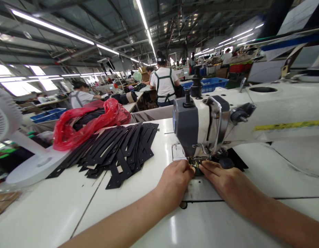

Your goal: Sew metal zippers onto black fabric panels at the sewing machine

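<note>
Presser foot (198,162) sits low under the head of the sewing machine (252,110), over the metal plate (198,193) let into the white worktop (123,210), and both grips meet at it. Nearest, two bare forearms reach in from the bottom edge. The left grip (176,181) is curled, its fingertips tucked against the foot's left side. The right grip (224,182) lies flatter on the plate, fingers stretched toward the foot from the right. The fingertips hide the spot, so I cannot tell whether either grip is clenched on something or merely pressing down. Just behind the right grip a dark piece (237,158) lies under the machine arm.

Left of the machine, well apart from the grips, a loose pile of black cut strips (118,148) fans across the worktop. A red bag (92,120) slumps against the pile's far side, dark material showing in its mouth. A white fan (9,117) stands at the left edge, its round base on the worktop.

Farther off are blue crates (208,84), more worktops, a person in a green apron (164,84) standing with their back turned, and a seated person (79,96) at the left. Strip lights (53,27) run along the ceiling.
</note>
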Demonstrator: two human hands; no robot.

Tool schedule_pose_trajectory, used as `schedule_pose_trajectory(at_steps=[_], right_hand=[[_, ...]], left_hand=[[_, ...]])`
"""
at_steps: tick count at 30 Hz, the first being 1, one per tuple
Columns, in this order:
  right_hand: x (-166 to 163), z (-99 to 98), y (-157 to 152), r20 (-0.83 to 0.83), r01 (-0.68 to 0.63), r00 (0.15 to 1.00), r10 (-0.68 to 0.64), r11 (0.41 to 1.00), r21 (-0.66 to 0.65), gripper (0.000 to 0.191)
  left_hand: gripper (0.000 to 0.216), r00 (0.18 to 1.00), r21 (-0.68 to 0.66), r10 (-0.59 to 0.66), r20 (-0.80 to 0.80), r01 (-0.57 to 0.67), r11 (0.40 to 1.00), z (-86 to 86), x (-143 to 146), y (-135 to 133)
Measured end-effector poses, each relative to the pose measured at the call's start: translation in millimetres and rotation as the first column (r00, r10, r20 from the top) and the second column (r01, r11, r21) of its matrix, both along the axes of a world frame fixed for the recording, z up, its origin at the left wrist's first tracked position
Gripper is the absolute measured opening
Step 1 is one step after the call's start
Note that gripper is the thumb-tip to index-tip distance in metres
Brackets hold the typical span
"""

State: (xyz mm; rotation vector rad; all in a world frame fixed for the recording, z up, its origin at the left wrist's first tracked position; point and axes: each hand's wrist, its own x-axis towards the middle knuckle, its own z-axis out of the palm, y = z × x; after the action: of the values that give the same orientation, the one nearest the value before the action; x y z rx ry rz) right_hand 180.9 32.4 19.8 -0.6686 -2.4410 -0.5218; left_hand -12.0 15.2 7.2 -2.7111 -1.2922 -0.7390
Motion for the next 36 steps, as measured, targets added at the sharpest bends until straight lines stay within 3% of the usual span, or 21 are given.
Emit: schedule_pose_trajectory(at_steps=[14, 25, 36], right_hand=[[-1.3, 1.9, 2.6, -0.02, 0.001, 1.0, -0.002, 1.0, -0.027, 0.04], [-0.1, 2.0, 3.3, -0.039, -0.008, 0.999, 0.005, 0.995, -0.099, 0.034], [0.4, -4.8, 6.5, -0.031, 0.075, 0.996, -0.081, 0.983, -0.167, 0.027]], left_hand=[[0.015, 0.998, -0.031, -0.064, 0.027, 0.064, 0.997, 1.2, -3.4, 1.1], [0.015, 0.999, 0.019, -0.04, 0.001, 0.04, 0.999, 0.4, -3.4, 2.7], [0.016, 0.991, -0.012, 0.025, 0.133, -0.024, 1.0, -3.1, 0.3, 2.7]])
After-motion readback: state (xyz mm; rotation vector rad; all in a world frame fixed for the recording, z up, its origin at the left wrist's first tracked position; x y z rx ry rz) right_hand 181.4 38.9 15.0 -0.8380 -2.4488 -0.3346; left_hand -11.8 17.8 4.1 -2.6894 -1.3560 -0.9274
